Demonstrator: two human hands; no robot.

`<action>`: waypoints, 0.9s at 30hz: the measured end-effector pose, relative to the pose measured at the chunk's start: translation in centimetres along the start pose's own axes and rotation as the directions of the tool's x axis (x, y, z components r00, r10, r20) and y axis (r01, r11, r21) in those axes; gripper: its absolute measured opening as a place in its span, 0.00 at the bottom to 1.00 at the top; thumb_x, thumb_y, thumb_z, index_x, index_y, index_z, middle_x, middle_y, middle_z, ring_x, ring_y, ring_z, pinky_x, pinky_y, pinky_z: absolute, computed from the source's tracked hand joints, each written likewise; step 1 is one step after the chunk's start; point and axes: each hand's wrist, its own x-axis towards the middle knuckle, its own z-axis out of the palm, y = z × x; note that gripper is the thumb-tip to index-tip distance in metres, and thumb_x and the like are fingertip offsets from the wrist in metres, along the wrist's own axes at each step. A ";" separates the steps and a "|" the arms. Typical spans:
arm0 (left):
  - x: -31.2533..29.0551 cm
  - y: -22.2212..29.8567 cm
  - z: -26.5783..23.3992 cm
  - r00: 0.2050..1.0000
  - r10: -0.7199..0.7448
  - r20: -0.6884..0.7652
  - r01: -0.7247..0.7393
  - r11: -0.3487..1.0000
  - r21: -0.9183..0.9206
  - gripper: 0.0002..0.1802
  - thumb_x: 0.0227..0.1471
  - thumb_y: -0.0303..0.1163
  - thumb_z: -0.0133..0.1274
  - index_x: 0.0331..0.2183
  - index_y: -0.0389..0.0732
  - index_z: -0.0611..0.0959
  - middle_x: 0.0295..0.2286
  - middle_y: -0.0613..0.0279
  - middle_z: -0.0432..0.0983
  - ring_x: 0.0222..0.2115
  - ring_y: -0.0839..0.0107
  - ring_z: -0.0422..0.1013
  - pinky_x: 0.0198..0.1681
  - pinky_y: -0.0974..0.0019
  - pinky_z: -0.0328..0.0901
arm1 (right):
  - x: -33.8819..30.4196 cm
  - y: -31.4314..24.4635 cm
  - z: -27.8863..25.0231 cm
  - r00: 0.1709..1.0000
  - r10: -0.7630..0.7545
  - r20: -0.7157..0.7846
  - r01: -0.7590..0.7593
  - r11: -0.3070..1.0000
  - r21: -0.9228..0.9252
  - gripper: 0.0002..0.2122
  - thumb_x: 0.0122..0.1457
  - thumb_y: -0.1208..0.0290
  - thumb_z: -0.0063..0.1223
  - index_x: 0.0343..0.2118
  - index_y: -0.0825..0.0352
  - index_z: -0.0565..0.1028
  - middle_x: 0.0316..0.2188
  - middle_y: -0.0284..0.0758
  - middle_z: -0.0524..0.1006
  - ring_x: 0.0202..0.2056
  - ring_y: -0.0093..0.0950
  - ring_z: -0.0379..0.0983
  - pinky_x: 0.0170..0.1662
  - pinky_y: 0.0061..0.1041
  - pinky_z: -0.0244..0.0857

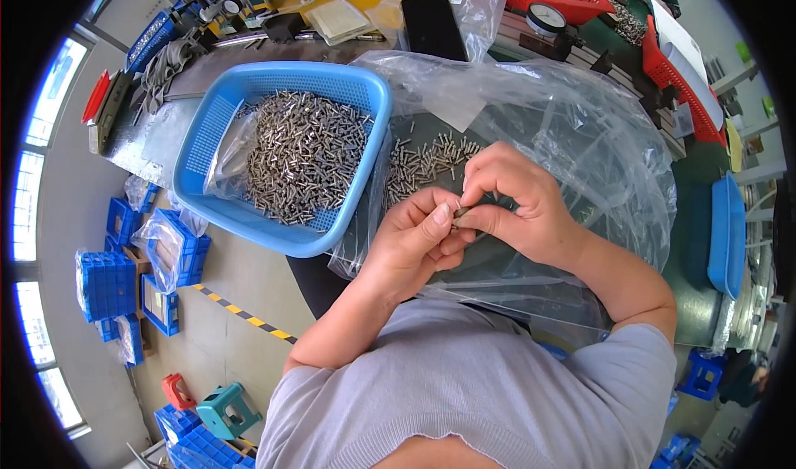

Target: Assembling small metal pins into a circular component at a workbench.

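1. At the near edge of the bench, the left hand (412, 235) and right hand (516, 204) meet, both curled nearly closed, pinching one small metal pin (461, 213) between fingertips.
2. The pin looks light, stiff and smooth, likely slippery; best pinched at its ends.
3. Loose pins (427, 164) lie just beyond on a clear plastic bag (580, 137).
4. Far left, a blue basket (207, 137) holds many more.

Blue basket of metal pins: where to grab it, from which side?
Probably the blue basket by its rolled rim at the bare near-left corner, coming from the left. The right rim is crowded by the clear plastic bag, and the pins fill the middle.
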 end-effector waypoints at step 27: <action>0.2 -0.3 -0.4 0.984 0.168 -0.054 -0.172 0.982 -0.072 0.09 0.57 0.30 0.47 0.40 0.40 0.74 0.35 0.58 0.71 0.27 0.77 0.61 0.28 0.73 0.59 | 0.0 3.3 -0.2 0.999 0.013 0.034 0.008 0.836 -0.548 0.06 0.44 0.73 0.60 0.27 0.63 0.75 0.25 0.33 0.72 0.30 0.35 0.69 0.34 0.32 0.64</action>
